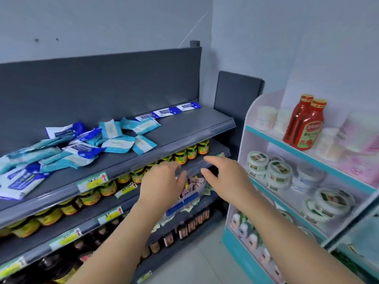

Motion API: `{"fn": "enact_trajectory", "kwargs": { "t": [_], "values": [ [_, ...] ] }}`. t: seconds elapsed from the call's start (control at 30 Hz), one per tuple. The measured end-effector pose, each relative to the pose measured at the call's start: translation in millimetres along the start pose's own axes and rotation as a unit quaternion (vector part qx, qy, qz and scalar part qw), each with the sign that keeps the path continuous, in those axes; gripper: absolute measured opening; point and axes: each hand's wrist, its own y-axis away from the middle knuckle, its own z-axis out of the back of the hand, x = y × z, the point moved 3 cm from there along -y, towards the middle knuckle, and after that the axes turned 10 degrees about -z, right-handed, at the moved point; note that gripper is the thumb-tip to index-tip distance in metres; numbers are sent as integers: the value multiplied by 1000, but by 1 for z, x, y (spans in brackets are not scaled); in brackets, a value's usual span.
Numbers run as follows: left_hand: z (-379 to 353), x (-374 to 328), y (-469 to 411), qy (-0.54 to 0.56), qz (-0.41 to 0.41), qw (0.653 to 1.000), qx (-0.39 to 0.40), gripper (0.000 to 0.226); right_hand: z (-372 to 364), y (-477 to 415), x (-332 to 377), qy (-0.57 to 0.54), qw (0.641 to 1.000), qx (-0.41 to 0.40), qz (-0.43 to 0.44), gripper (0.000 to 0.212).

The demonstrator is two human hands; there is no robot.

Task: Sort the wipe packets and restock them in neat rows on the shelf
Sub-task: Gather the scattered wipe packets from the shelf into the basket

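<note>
A loose heap of wipe packets [67, 146], dark blue-and-white ones mixed with light teal ones, covers the left and middle of the grey top shelf [184, 132]. Three dark blue packets [167, 112] lie in a row along the shelf's back at the right. My left hand [162, 181] and my right hand [223, 177] hover in front of and below the shelf's front edge, side by side, fingers relaxed and holding nothing. Neither touches a packet.
Below the top shelf run rows of yellow-lidded jars [180, 156] and darker bottles [184, 230], with price tags [93, 181] on the rails. To the right stands a white-and-teal rack [287, 144] holding red sauce bottles [305, 124] and round tubs [276, 171]. The wall corner is behind.
</note>
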Motion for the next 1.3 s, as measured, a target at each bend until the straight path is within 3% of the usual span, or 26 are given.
{"fn": "enact_trajectory", "kwargs": {
  "t": [0.37, 0.53, 0.83, 1.1, 1.2, 1.3],
  "values": [
    [-37, 135, -158, 5, 145, 989, 14, 32, -63, -220, 33, 3, 997, 55, 58, 44],
    [-64, 197, -213, 11, 203, 979, 16, 48, -99, -312, 45, 23, 992, 97, 74, 43],
    [-123, 310, -281, 46, 285, 950, 121, 82, -169, -445, 65, 41, 984, 147, 88, 39],
    [-164, 320, -317, 28, 229, 960, 158, 77, -225, -512, 55, 139, 966, 201, 80, 45],
    [-171, 314, -327, 11, 222, 966, 131, 69, -223, -514, 45, 105, 972, 186, 100, 41],
    [-171, 311, -332, 34, 240, 968, 63, 57, -210, -513, 32, 28, 968, 226, 104, 44]
  ]
}}
